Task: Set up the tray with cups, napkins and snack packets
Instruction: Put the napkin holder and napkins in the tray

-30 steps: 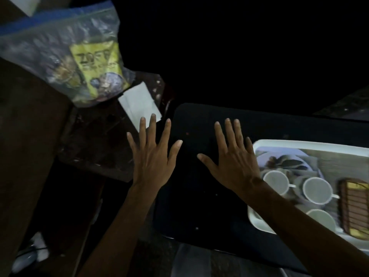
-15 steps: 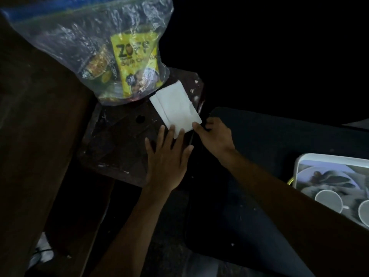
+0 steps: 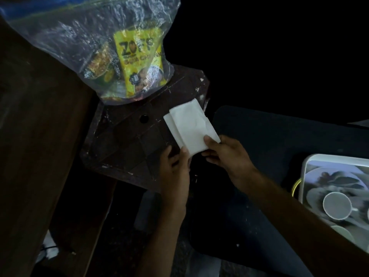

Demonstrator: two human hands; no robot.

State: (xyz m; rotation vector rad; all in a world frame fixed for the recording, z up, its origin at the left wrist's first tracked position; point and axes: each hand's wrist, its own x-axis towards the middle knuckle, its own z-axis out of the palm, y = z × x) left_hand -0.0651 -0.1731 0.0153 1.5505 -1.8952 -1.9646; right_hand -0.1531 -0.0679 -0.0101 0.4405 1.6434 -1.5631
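A clear bag [image 3: 69, 37] of snack packets [image 3: 139, 62] is sitting on the counter [image 3: 123, 148]; the tray [image 3: 305, 170] is holding cups [image 3: 337, 205] at the right; the napkins [image 3: 189, 126] are sticking out over the counter's corner; the right hand [image 3: 225, 154] is pinching them; the left hand [image 3: 175, 168] seems to be pinching them too.

Two hands: left hand [image 3: 175, 172] and right hand [image 3: 226, 154]. Two napkins [image 3: 189, 126], overlapping, as far as shows. One bag [image 3: 79, 37] with two packets inside: yellow packet [image 3: 139, 62] and darker packet [image 3: 99, 64]. One tray [image 3: 329, 157]. One plate [image 3: 339, 176]. One cup [image 3: 337, 205] in full, with parts of two more cut off.
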